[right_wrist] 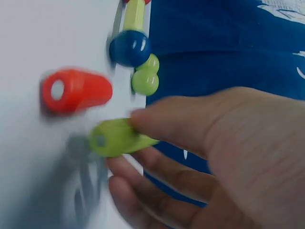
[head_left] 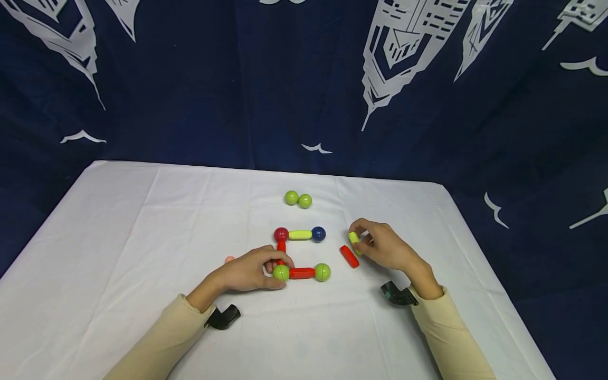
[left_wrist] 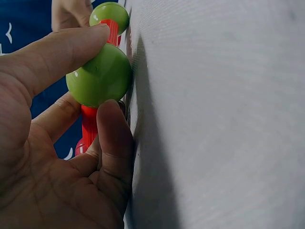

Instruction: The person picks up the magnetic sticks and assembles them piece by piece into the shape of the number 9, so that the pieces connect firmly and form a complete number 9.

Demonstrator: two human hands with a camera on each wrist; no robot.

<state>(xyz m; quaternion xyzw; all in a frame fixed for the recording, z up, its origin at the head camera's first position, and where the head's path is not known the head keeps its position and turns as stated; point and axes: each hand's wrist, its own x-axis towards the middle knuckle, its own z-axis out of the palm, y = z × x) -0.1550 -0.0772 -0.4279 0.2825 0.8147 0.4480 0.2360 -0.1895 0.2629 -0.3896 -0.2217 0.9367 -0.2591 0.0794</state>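
My left hand (head_left: 252,270) pinches a green ball (left_wrist: 100,78) at the near left corner of a joined shape of magnetic rods and balls. From that ball a red rod (head_left: 302,273) runs right to another green ball (head_left: 322,272). A second red rod (head_left: 281,246), partly behind my fingers, leads away to a red ball (head_left: 281,234). A yellow-green rod (head_left: 300,235) links the red ball to a blue ball (head_left: 319,234). My right hand (head_left: 385,247) grips a loose yellow-green rod (right_wrist: 114,138) between thumb and fingers. Beside it a loose red rod (head_left: 349,256) lies on the cloth.
Two green balls (head_left: 298,199) lie together toward the far side of the white-covered table (head_left: 142,221). A small pinkish piece (head_left: 229,259) peeks out behind my left hand. A dark blue patterned curtain (head_left: 294,84) hangs at the table's far edge.
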